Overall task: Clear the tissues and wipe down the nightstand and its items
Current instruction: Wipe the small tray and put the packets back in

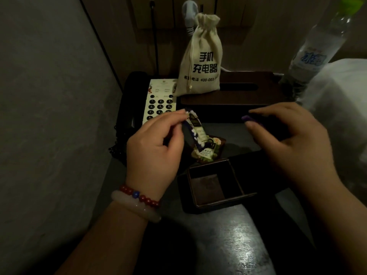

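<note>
My left hand (158, 143) pinches the top of a small blue and white sachet (195, 126) between thumb and fingertips, holding it above a green floral sachet (208, 149) that lies on the dark nightstand (224, 241). My right hand (288, 135) hovers to the right, fingers curled round a small dark purple packet (252, 118). Just below both hands sits an open dark square box (214, 185). Behind them lies a dark wooden tissue box (238, 90) with its slot showing no tissue.
A black telephone (139, 108) with a white keypad stands at the left. A beige drawstring charger bag (200, 56) leans at the back. A clear water bottle (317, 46) stands at the far right beside white bedding (341, 100). A wall runs along the left.
</note>
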